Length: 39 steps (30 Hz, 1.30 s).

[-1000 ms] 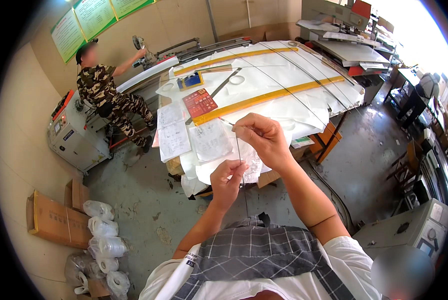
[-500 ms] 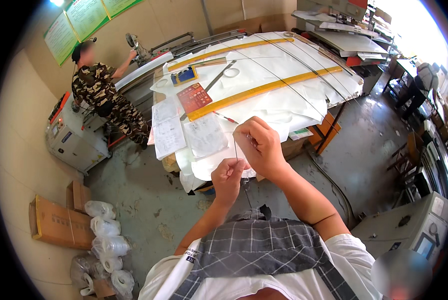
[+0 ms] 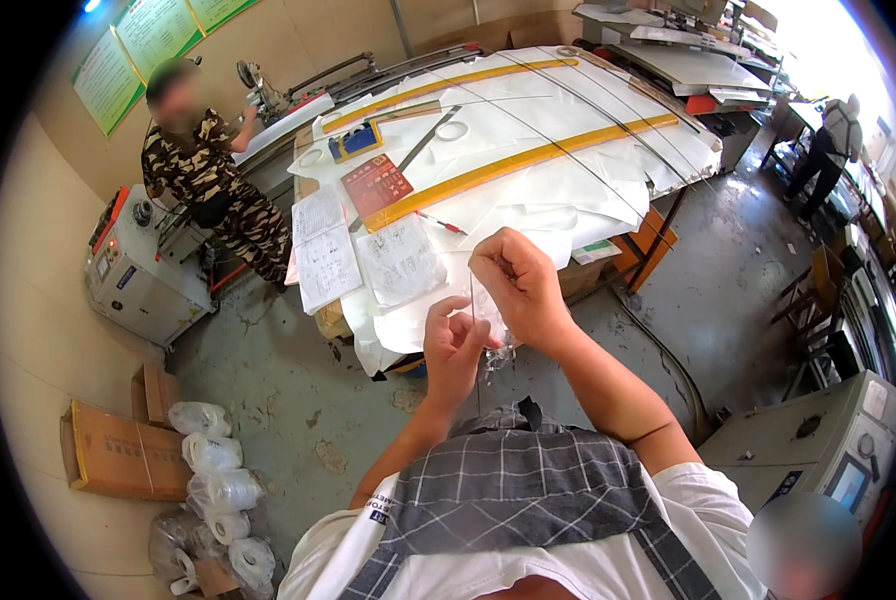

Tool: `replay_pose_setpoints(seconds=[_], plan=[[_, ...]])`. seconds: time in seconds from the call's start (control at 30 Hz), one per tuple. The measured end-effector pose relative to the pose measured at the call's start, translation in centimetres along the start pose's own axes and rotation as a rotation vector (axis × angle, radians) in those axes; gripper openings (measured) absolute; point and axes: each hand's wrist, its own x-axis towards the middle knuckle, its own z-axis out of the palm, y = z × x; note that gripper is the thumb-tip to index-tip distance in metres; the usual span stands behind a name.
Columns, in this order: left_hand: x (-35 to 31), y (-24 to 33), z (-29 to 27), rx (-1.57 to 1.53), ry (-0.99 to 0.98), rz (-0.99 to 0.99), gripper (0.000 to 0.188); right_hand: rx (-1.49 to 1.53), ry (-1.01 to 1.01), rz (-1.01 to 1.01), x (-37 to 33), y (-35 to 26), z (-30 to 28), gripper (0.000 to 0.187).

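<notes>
My right hand (image 3: 518, 285), just right of the frame's middle, is pinching the upper part of a thin dark strand (image 3: 473, 290) between thumb and fingers, the other fingers curling into the palm. My left hand (image 3: 455, 350), lower and a little to the left, is closing loosely on the same strand, thumb meeting a curled finger while the index finger is lifting slightly. The strand is running almost upright between my hands at the centre, and its lower end is hanging toward my apron (image 3: 528, 490) at the bottom. Some clear plastic (image 3: 500, 357) is showing just beside my left hand; I cannot tell whether I am touching it.

Above my hands, white sheets (image 3: 568, 95) are covering most of the table (image 3: 308, 180). Two yellow bars (image 3: 523, 168) are lying across them, and a red pen (image 3: 442, 223) is resting near the closer one. Left of the pen, papers (image 3: 403, 258) are lying below a red booklet (image 3: 377, 185), with a blue box (image 3: 355, 141) sitting above it. A co-worker (image 3: 198, 150) is standing at the upper left; wrapped rolls (image 3: 216, 455) are piling up beside a carton (image 3: 128, 450) at the lower left.
</notes>
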Motion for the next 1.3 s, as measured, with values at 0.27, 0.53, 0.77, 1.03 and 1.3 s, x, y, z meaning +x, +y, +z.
replay_pose_setpoints(seconds=[0.27, 0.53, 0.77, 1.03, 1.3], plan=[[0.0, 0.3, -1.1, -0.090, -0.108, -0.072, 0.020, 0.192, 0.031, 0.109, -0.2, 0.7, 0.2, 0.006], [-0.1, 2.8, 0.7, -0.045, 0.001, -0.005, 0.014, 0.173, -0.002, 0.104, -0.6, 0.3, 0.8, 0.010], [-0.2, 2.7, -0.2, -0.191, -0.107, 0.040, 0.019, 0.423, 0.135, 0.229, -0.1, -0.2, 0.1, 0.011], [-1.1, 3.3, -0.1, -0.202, -0.117, 0.036, 0.052, 1.012, 0.352, 0.450, 0.7, 0.4, -1.1, 0.009], [-1.6, 3.2, -0.9, -0.232, -0.275, 0.011, 0.036, 1.403, 0.204, 0.640, 1.4, 1.5, -2.6, 0.014]])
